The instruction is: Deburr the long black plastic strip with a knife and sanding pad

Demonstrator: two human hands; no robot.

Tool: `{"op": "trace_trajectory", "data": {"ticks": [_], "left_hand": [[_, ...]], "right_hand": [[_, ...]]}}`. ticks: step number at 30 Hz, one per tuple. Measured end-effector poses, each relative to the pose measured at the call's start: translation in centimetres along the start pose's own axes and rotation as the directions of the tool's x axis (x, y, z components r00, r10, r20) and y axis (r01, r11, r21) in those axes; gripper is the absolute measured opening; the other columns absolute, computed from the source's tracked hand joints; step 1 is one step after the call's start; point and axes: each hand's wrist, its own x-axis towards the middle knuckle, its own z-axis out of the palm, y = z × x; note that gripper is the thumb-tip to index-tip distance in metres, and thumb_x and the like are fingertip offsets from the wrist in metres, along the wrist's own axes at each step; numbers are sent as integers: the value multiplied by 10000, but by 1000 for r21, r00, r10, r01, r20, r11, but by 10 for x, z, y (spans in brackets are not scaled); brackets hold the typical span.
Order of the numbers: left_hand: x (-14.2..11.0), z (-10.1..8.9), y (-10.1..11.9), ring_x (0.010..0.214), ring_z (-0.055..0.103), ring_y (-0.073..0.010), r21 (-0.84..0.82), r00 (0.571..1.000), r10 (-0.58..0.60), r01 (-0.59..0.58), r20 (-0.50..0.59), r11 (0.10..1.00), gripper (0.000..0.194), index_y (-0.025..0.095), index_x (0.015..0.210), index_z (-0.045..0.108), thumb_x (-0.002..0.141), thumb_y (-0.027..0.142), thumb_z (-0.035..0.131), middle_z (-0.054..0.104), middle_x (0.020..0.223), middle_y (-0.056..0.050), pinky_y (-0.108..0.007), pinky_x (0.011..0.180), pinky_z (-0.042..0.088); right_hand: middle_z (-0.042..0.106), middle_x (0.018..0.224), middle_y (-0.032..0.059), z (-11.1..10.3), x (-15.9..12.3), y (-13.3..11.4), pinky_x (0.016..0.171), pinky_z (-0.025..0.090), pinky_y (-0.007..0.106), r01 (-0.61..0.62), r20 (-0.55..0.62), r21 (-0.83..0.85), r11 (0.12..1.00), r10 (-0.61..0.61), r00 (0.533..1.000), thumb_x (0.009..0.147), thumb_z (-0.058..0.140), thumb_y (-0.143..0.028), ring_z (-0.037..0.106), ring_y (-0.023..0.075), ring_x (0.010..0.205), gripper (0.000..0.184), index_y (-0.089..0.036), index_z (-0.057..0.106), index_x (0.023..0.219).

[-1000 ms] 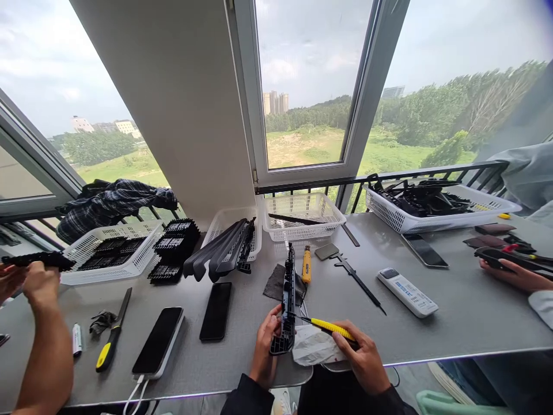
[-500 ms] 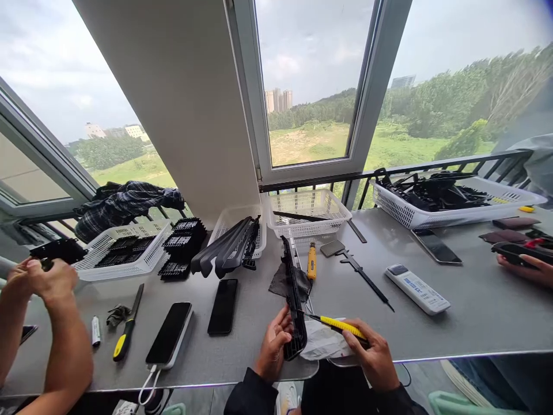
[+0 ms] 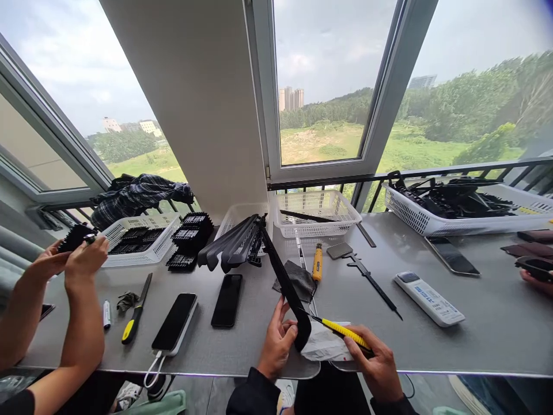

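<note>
Left hand (image 3: 277,341), half-curled, holds black strip (image 3: 283,275); right hand (image 3: 375,360) wraps yellow knife (image 3: 345,332), blade (image 3: 314,317) at strip's edge: piece apparently mid-work. Grey strips (image 3: 230,242) lean on white basket (image 3: 246,211) beyond left hand; done or pending, cannot tell.

We look through one camera, worn on the person's head, above the near edge of the grey worktable (image 3: 496,340), facing forward and down. The left hand (image 3: 279,343) and right hand (image 3: 378,363) enter close to us at the bottom; the middle window (image 3: 324,115) stands farther off, at the top. Our view is wide, spanning from a co-worker's forearm (image 3: 84,328) at left to a perforated white basket (image 3: 404,211) at right.
</note>
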Motion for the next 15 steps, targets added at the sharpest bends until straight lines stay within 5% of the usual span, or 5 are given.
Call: {"op": "trace_trajectory", "data": {"ticks": [5,15], "left_hand": [[0,2,-2,1147,722,-279,35,996,26,-23,-84,999,880,244,1607,537,860,598,840,590,1573,-193,-417,1088,528],[-2,7,8,1313,666,-336,-89,999,-26,24,-27,996,885,212,1588,544,855,603,851,660,1479,-198,-449,1138,507]], "right_hand": [[802,967,63,3,2,-1,796,618,280,44,25,-52,998,-42,999,986,650,-606,766,250,864,423,-228,838,1000],[796,1004,60,9,-2,16,804,625,280,18,-45,-97,995,-23,999,1010,634,-601,764,242,862,411,-229,809,1023]]}}
